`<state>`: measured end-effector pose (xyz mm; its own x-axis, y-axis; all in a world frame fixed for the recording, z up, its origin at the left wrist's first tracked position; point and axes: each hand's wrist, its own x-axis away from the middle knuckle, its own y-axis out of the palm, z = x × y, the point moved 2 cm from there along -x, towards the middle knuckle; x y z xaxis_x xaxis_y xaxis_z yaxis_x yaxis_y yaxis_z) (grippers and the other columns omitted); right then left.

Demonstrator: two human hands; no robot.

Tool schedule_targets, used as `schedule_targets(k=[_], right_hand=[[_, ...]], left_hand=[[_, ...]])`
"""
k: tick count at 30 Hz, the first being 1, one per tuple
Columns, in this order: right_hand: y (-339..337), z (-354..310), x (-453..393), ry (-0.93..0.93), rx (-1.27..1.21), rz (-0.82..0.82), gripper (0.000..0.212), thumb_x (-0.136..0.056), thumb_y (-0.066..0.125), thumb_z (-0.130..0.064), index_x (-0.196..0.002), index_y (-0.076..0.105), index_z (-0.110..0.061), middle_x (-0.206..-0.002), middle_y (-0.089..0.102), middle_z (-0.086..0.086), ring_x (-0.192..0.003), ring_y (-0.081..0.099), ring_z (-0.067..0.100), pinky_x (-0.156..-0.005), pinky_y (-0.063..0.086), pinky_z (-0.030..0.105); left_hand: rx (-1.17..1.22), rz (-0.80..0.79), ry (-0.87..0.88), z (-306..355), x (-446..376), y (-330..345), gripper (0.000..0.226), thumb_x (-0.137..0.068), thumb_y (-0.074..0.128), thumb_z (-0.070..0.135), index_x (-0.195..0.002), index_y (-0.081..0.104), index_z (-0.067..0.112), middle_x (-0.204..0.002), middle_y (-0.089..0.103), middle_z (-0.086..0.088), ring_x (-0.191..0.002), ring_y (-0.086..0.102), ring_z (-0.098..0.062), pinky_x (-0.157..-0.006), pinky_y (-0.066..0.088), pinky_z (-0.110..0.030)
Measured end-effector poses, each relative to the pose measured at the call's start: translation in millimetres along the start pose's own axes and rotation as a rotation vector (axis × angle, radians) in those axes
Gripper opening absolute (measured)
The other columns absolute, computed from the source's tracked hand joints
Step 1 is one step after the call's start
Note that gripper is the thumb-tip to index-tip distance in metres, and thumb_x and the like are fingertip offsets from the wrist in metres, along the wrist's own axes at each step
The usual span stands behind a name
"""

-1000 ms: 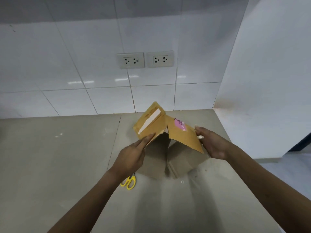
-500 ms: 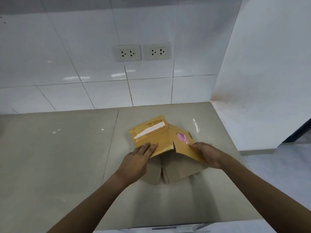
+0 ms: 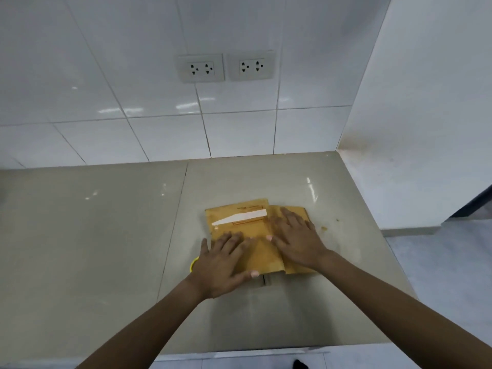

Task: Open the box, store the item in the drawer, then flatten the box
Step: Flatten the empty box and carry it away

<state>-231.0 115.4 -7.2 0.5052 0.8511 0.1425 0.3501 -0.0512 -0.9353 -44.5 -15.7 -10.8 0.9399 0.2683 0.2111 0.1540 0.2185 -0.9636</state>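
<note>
Fingers (image 3: pixel 234 239) of my left hand (image 3: pixel 222 265) are spread wide and laid flat, palm down, on the near-left part of the box (image 3: pixel 246 222); those of my right hand (image 3: pixel 295 239) are likewise fanned out and flat, palm down, on its right half. Neither hand pinches or curls around anything that I can see. Both thumbs point inward, the left one resting at the near edge of the cardboard, the right one lying near the middle seam. Under the palms, the box lies collapsed on the countertop (image 3: pixel 93 235), its brown panels overlapping, the left panel on top of the right one where they meet. A strip of white tape (image 3: pixel 241 218) runs slantwise across the far-left panel, clear of my fingers. A small grey flap sticks out from under the near edge, just past my left thumb. Left of the box, a curved bit of a yellow handle (image 3: pixel 193 263) peeks out from beneath my left hand; I cannot tell what it belongs to. Beyond the box, the white tiled wall rises from the counter, with two sockets (image 3: pixel 226 67) side by side, well above the cardboard. To the right of the box the counter ends against a plain white wall.
</note>
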Motion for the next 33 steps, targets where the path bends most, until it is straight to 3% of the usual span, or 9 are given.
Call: schedule_targets(k=[3,5,10,13,17,21,33], right_hand=[[13.6,-6.0,-5.0,-0.062,0.095,-0.006,0.069,-0.089,0.018,-0.068,-0.149,0.018,-0.035,-0.161,0.011,0.001,-0.148,0.008,0.024,-0.116,0.014,0.053],[22.3,-6.1,-7.7,-0.066,0.125,-0.019,0.072,-0.086,0.014,-0.07,-0.149,0.02,-0.035,-0.161,0.012,0.001,-0.148,0.006,0.024,-0.116,0.014,0.054],[36.9,-1.7,-14.7,-0.093,0.197,-0.037,0.076,-0.087,0.014,-0.073,-0.149,0.023,-0.031,-0.163,0.002,-0.001,-0.149,0.003,0.023,-0.116,0.011,0.058],[42.9,4.7,-19.8,-0.101,0.216,-0.051,0.083,-0.083,0.006,-0.078,-0.151,0.021,-0.031,-0.163,0.001,-0.002,-0.149,0.003,0.023,-0.113,0.007,0.064],[53.0,17.5,-22.3,-0.12,0.275,-0.077,0.082,-0.083,0.004,-0.081,-0.152,0.011,-0.037,-0.163,0.007,0.004,-0.149,0.008,0.028,-0.109,0.004,0.071],[60.4,21.8,-23.1,-0.126,0.305,-0.052,0.08,-0.086,0.01,-0.079,-0.152,0.014,-0.034,-0.162,0.015,0.006,-0.147,0.017,0.03,-0.107,0.007,0.073],[72.0,27.5,-28.3,-0.154,0.325,0.006,0.08,-0.087,0.011,-0.076,-0.153,0.012,-0.031,-0.162,0.012,0.007,-0.148,0.012,0.03,-0.107,0.004,0.073]], left_hand=[[0.168,0.103,-0.118,0.3,-15.1,0.3,0.072,-0.084,0.005,0.075,-0.144,0.021,0.04,-0.154,0.026,0.007,-0.142,0.022,-0.021,-0.111,0.022,-0.054],[0.171,0.14,-0.2,-2.7,-30.9,5.0,0.071,-0.085,0.011,0.072,-0.143,0.029,0.034,-0.155,0.025,0.003,-0.141,0.022,-0.023,-0.108,0.027,-0.05],[0.111,0.055,-0.296,-4.9,-57.9,27.6,0.078,-0.087,0.023,0.072,-0.152,0.01,0.03,-0.162,-0.003,-0.007,-0.148,-0.003,-0.032,-0.11,0.017,-0.064],[0.098,0.039,-0.295,-3.8,-63.9,36.2,0.083,-0.084,0.018,0.076,-0.152,0.0,0.032,-0.162,-0.01,-0.006,-0.148,-0.009,-0.033,-0.108,0.01,-0.071],[0.036,0.051,-0.297,-9.1,-66.8,44.8,0.086,-0.079,0.014,0.081,-0.151,-0.005,0.038,-0.162,-0.008,-0.005,-0.147,-0.01,-0.036,-0.105,0.005,-0.075],[-0.031,0.114,-0.28,-9.9,-67.6,50.7,0.084,-0.081,0.015,0.082,-0.151,-0.001,0.04,-0.163,-0.001,-0.007,-0.147,-0.003,-0.04,-0.103,0.007,-0.076],[-0.099,0.171,-0.278,-12.1,-72.4,60.3,0.083,-0.084,0.02,0.079,-0.153,0.008,0.034,-0.162,0.007,-0.012,-0.146,0.009,-0.041,-0.107,0.016,-0.07]])
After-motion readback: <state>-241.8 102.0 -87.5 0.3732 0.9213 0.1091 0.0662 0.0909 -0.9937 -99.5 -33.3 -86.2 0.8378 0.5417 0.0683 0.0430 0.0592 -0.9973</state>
